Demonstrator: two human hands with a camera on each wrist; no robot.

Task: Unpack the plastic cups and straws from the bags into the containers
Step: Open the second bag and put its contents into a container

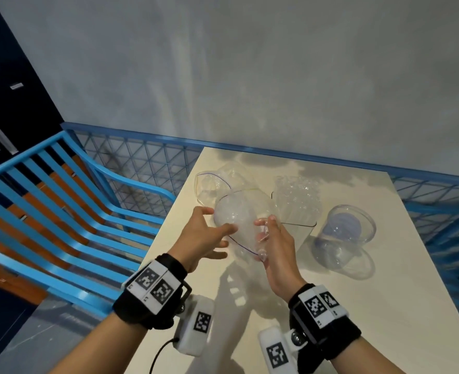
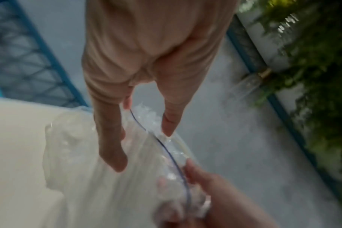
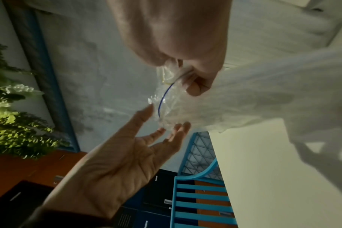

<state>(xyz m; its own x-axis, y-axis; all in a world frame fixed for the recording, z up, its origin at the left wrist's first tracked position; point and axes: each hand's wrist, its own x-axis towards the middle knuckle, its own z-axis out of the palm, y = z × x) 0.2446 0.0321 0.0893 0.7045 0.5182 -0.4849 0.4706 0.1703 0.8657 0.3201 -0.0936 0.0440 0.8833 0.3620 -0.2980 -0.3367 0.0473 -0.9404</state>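
Observation:
A clear zip bag (image 1: 239, 211) with a blue seal line hangs in the air over the cream table (image 1: 357, 319). My right hand (image 1: 266, 228) pinches its near rim, fingers curled on the plastic (image 3: 195, 86). From the left, my left hand (image 1: 214, 225) reaches the bag's mouth with straight, spread fingers (image 3: 166, 135); thumb and fingers straddle the rim (image 2: 158, 138) and touch it. The bag's contents are clear and I cannot make them out. A second, slack zip bag (image 1: 217, 182) lies behind it.
A clear rectangular container (image 1: 298, 225) with crinkled clear wrapping stands just right of my hands. A round clear container (image 1: 368, 230) holding clear cups stands further right. A blue slatted chair (image 1: 61, 225) is left of the table; blue mesh fencing (image 1: 142, 163) runs behind.

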